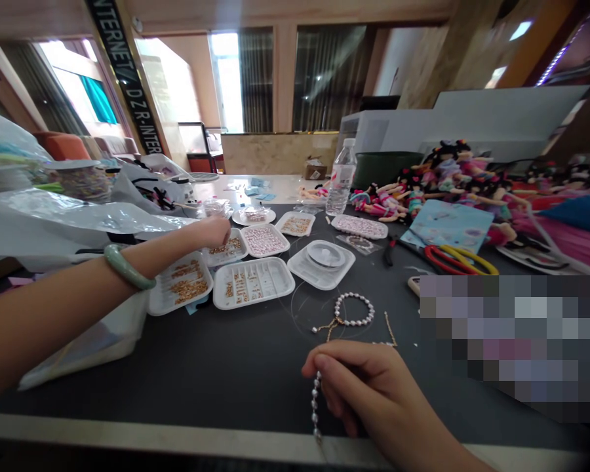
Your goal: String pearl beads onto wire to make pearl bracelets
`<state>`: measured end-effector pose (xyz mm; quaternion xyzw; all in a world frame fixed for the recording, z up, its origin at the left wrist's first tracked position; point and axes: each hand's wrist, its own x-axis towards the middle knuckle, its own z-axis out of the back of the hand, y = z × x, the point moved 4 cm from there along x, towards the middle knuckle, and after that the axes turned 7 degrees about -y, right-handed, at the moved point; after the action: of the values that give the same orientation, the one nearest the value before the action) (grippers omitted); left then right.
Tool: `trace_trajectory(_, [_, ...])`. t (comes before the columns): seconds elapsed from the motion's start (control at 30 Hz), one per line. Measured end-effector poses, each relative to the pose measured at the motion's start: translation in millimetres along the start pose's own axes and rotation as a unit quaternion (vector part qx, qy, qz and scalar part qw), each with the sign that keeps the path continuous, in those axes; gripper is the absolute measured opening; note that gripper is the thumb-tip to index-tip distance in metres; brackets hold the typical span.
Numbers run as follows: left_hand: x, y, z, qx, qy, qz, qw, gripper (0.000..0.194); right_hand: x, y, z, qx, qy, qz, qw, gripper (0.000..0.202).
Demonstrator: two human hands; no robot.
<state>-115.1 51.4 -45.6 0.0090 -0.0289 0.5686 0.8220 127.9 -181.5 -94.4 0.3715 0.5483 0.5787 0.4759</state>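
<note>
My right hand (364, 383) is closed near the table's front edge, thumb and finger pinching a beaded strand (315, 410). The silvery-white beads hang below the fingertips, with a thin thread at the lower end. Just beyond that hand, a finished-looking beaded bracelet (354, 296) lies in a loop with a gold chain. My left hand (215, 233), below a green bangle (128, 267), reaches over a white tray of gold-coloured pieces (232, 248). Its fingers point away and down, hidden behind the hand, so their grip does not show.
Around it stand a tray of gold pieces (191, 288), a compartment tray (254, 283), a pink bead tray (264, 240) and a spool of clear line (324, 255). A water bottle (341, 180), red-and-yellow-handled pliers (459, 260) and piled dolls (447, 177) lie farther back. A blurred patch covers the right.
</note>
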Motion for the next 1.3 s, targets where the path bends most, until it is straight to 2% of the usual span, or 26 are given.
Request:
trace_trajectory(0.13, [-1.4,-1.6,-3.4,0.069,0.068,0.032,0.995,0.028,0.8,-1.3,-0.3,-0.001,0.006,-0.004,1.000,0.035])
trace_trajectory(0.23, [-6.5,-6.6,-0.2,0.063,0.091,0.031,0.993,0.035,0.5,-2.3,0.6,-0.002,0.004,-0.009,1.000,0.034])
trace_trajectory(0.4, [-17.2,-11.0,5.8,0.028,0.119,0.016,0.992,0.036,-0.3,-2.2,-0.4,0.001,0.009,-0.010,1.000,0.034])
trace_trajectory(0.5, [-21.2,-9.6,9.1,0.037,0.103,0.017,0.994,0.035,-0.7,-2.1,-1.4,0.004,0.007,-0.008,1.000,0.033])
trace_trajectory(0.63, [-30.3,-7.7,22.1,0.081,0.033,0.015,0.996,0.025,-1.7,-1.9,-1.9,0.004,0.012,-0.011,1.000,0.034])
trace_trajectory(0.7, [-38.5,-4.5,27.2,0.097,0.032,0.021,0.995,0.018,-1.9,-1.6,-1.8,0.001,0.012,-0.010,1.000,0.034])
trace_trajectory(0.77, [-48.2,2.3,28.1,0.089,0.059,0.051,0.993,0.015,-1.5,-1.4,-2.0,-0.002,0.015,-0.007,1.000,0.034])
trace_trajectory(0.9, [-68.0,13.2,18.6,0.042,0.125,0.104,0.986,0.013,-0.7,-2.4,-2.6,-0.006,0.018,-0.005,1.000,0.033])
trace_trajectory(0.97, [-75.6,13.2,12.5,0.021,0.135,0.113,0.984,0.013,-0.9,-3.4,-2.5,-0.007,0.014,-0.009,1.000,0.032])
trace_trajectory(1.17, [-81.6,16.4,-0.8,0.026,0.095,0.115,0.988,0.014,-1.8,-3.3,-2.5,-0.013,0.013,-0.007,1.000,0.029])
trace_trajectory(1.3, [-78.0,24.0,-7.1,0.065,0.082,0.082,0.991,0.013,-0.7,-3.4,-2.3,-0.012,0.008,-0.011,1.000,0.028])
